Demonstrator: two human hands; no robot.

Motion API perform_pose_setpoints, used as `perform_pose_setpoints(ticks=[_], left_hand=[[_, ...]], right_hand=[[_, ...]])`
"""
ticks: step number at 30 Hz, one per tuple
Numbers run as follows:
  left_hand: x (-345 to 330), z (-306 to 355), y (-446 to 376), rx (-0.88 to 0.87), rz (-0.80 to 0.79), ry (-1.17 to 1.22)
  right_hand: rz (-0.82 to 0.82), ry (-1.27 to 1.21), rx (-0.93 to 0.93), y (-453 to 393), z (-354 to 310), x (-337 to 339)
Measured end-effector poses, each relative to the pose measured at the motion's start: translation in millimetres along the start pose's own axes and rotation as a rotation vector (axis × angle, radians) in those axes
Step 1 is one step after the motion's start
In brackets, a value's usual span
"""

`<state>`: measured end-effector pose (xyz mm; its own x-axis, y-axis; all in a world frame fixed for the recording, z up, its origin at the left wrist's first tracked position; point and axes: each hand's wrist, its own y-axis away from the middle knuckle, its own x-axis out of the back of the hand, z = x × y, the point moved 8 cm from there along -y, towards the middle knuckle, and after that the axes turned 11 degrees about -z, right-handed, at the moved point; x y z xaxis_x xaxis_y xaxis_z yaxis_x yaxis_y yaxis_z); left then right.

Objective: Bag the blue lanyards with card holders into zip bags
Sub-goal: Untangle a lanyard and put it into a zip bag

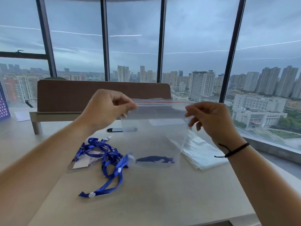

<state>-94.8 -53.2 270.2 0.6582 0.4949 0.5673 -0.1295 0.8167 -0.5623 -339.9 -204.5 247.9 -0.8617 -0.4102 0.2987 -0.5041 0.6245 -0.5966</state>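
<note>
Beige desk [146,201] before city windows: we hold the zip bag [154,128] upright, left hand [105,110] and right hand [210,118] each pinching a top corner, while the blue lanyards [105,159] lie tangled below, nearer our left hand.

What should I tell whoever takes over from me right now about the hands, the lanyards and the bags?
Left hand pinches the left top corner of a clear zip bag; right hand pinches its right top corner. The bag hangs above the table.
Something dark blue lies at the bag's bottom, probably a lanyard; blurred. Whether the red-lined zip is sealed cannot be told.
A tangle of blue lanyards with card holders lies on the table at left, unbagged.
A stack of spare zip bags lies at right.
Left: check the seal, set the bag down, bag the rest.
</note>
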Motion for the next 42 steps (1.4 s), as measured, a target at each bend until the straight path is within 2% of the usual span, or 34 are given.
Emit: perform_pose_setpoints(ticks=[5, 9, 14, 20, 25, 28, 31, 33, 36, 39, 41, 42], left_hand=[[23.5, 26.7, -10.8, -0.026, 0.147, 0.269], [15.4, 13.9, -16.2, 0.072, 0.076, 0.366], [-25.0, -66.3, -11.6, 0.284, 0.032, 0.425], [-90.0, -178.4, -4.6, 0.521, 0.093, 0.462], [-119.5, -237.9, -19.4, 0.617, 0.138, 0.326], [-127.1, -239.5, -28.3, 0.581, 0.121, 0.03], [-151.5, -214.6, -30.5, 0.37, -0.04, -0.189], [-182.3, -199.9, -24.0, 0.29, -0.285, -0.224], [-228.7, -188.1, -4.5, 0.278, -0.638, -0.297], [-250.8, -186.2, 8.9, 0.304, -0.745, -0.405], [-257.8, -190.8, 15.2, 0.317, -0.77, -0.451], [-259.7, -193.7, 17.8, 0.319, -0.777, -0.475]], right_hand=[[0.05, -0.077, 0.005, -6.4, -23.5, 12.6], [0.06, -0.107, -0.061, -12.2, -17.8, 14.9], [-0.035, -0.02, -0.261, -21.0, 53.1, -7.8], [-0.103, -0.052, -0.55, -35.4, 169.8, -47.4], [-0.064, -0.185, -0.693, -55.3, 237.9, -72.7], [-0.004, -0.259, -0.724, -68.1, 267.6, -81.3], [0.056, -0.287, -0.741, -82.0, 291.7, -84.1], [0.088, -0.299, -0.763, -90.6, 305.9, -86.4], [0.106, -0.371, -0.791, -101.5, 318.5, -96.1], [0.023, -0.455, -0.786, -104.0, 317.6, -113.4], [-0.106, -0.365, -0.731, -98.9, 309.9, -120.9], [-0.19, -0.238, -0.686, -93.0, 303.2, -122.5]])
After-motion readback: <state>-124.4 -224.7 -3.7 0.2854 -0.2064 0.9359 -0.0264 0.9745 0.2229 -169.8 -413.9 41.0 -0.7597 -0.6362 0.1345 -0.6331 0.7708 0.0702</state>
